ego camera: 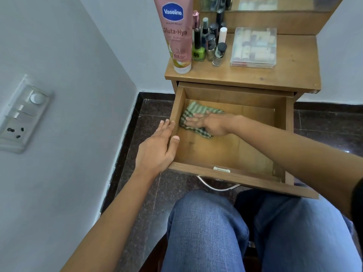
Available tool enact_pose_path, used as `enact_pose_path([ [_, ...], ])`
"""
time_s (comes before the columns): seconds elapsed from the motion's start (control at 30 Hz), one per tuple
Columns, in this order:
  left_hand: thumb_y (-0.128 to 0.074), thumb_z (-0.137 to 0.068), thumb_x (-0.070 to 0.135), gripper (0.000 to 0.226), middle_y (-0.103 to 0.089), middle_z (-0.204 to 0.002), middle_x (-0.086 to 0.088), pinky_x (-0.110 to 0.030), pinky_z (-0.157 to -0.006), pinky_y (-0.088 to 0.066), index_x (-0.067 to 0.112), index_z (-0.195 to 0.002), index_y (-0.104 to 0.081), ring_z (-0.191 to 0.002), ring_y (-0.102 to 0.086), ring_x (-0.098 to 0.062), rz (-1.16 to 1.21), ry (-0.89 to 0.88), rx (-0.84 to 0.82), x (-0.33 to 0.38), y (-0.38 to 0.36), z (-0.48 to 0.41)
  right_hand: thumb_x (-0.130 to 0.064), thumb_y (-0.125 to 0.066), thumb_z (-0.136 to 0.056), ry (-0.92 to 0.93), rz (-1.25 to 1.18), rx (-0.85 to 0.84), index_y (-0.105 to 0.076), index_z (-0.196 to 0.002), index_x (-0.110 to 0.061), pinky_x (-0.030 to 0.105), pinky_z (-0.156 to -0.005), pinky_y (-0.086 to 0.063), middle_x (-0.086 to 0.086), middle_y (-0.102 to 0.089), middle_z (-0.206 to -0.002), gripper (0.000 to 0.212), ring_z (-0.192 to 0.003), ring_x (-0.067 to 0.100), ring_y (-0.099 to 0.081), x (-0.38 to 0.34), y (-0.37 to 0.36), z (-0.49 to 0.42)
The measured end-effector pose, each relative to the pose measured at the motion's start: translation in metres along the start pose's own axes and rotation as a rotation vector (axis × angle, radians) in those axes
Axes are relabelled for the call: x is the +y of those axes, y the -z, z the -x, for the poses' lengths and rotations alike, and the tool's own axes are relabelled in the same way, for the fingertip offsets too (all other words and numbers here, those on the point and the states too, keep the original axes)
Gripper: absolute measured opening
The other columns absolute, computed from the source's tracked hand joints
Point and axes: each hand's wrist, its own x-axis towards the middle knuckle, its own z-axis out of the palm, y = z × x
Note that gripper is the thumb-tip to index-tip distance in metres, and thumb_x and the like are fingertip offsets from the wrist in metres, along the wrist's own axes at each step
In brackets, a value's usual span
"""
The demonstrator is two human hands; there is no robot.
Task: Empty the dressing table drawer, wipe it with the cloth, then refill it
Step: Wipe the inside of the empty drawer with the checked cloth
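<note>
The wooden drawer [231, 174] is pulled out below the dressing table top [294, 75] and holds only a green checked cloth [193, 110] in its far left corner. My right hand [208, 122] presses flat on the cloth with straight fingers. Against the drawer's left wall rests my left hand [159, 148], fingers straight along the outside and the thumb over the rim. On the table top stand a pink Vaseline lotion tube [177, 34], several nail polish bottles [211, 42] and a clear plastic box [254, 47] of small items.
A grey wall with a switch and socket plate [23, 114] runs along the left. Dark floor tiles [149, 118] lie between wall and table. My knees in blue jeans [206, 232] sit just below the drawer front and its metal handle [216, 186].
</note>
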Motion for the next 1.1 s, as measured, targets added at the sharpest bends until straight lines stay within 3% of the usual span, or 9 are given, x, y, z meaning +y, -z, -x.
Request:
enact_pose_path([
  [0.4, -0.021, -0.099, 0.05, 0.059, -0.027, -0.159, 0.011, -0.04, -0.099, -0.048, 0.029, -0.152, -0.031, -0.146, -0.015, -0.002, -0.023, 0.0, -0.01, 0.0, 0.005, -0.001, 0.019, -0.035, -0.083, -0.232, -0.027, 0.107, -0.002, -0.153, -0.031, 0.041, -0.12, 0.0, -0.01, 0.006, -0.16, 0.093, -0.147, 0.013, 0.008, -0.007, 0.01, -0.006],
  [0.77, -0.03, -0.104, 0.044, 0.051, -0.029, -0.158, 0.01, -0.039, -0.101, -0.045, 0.028, -0.152, -0.033, -0.146, -0.017, -0.002, -0.014, -0.002, 0.007, 0.0, 0.006, 0.0, 0.008, -0.038, -0.091, -0.463, -0.153, 0.029, 0.009, -0.153, -0.025, 0.035, -0.118, 0.002, -0.006, 0.016, -0.159, 0.084, -0.147, 0.016, 0.013, 0.021, -0.003, 0.058],
  [1.0, -0.029, -0.103, 0.045, 0.052, -0.028, -0.158, 0.009, -0.041, -0.097, -0.049, 0.027, -0.152, -0.033, -0.147, -0.014, -0.004, -0.027, -0.011, 0.013, 0.002, 0.006, 0.001, -0.004, -0.039, -0.096, -0.691, -0.326, 0.07, 0.018, -0.15, -0.015, 0.043, -0.118, 0.002, 0.003, 0.023, -0.158, 0.08, -0.146, 0.028, 0.016, 0.023, -0.027, 0.094],
  [1.1, -0.023, -0.1, 0.049, 0.058, -0.027, -0.159, 0.008, -0.039, -0.095, -0.049, 0.026, -0.152, -0.032, -0.147, -0.013, -0.004, -0.049, -0.038, 0.013, 0.004, 0.008, 0.002, -0.008, -0.041, -0.096, -0.677, -0.42, 0.081, 0.019, -0.15, -0.015, 0.045, -0.119, 0.001, 0.004, 0.024, -0.157, 0.081, -0.145, 0.029, 0.016, 0.008, -0.039, 0.098],
])
